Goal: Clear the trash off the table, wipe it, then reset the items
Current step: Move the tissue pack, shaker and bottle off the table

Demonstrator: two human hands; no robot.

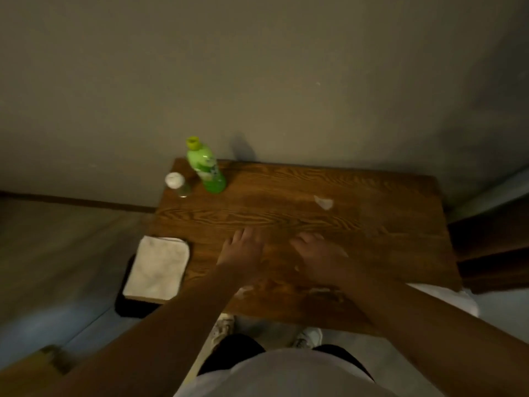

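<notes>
We've got our left hand (pixel 243 250) and right hand (pixel 317 259) flat on the counter (pixel 372 253) mid-frame, fingers spread, each grip empty. Paper scrap (pixel 324 202) sits upper right, green bottle (pixel 206 167) upper left, cloth (pixel 157 267) at the left edge.

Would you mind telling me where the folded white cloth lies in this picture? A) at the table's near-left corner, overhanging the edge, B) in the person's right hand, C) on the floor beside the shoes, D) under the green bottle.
A: the white cloth lies at the near-left corner of the table, partly past its edge, apart from both hands.
</notes>
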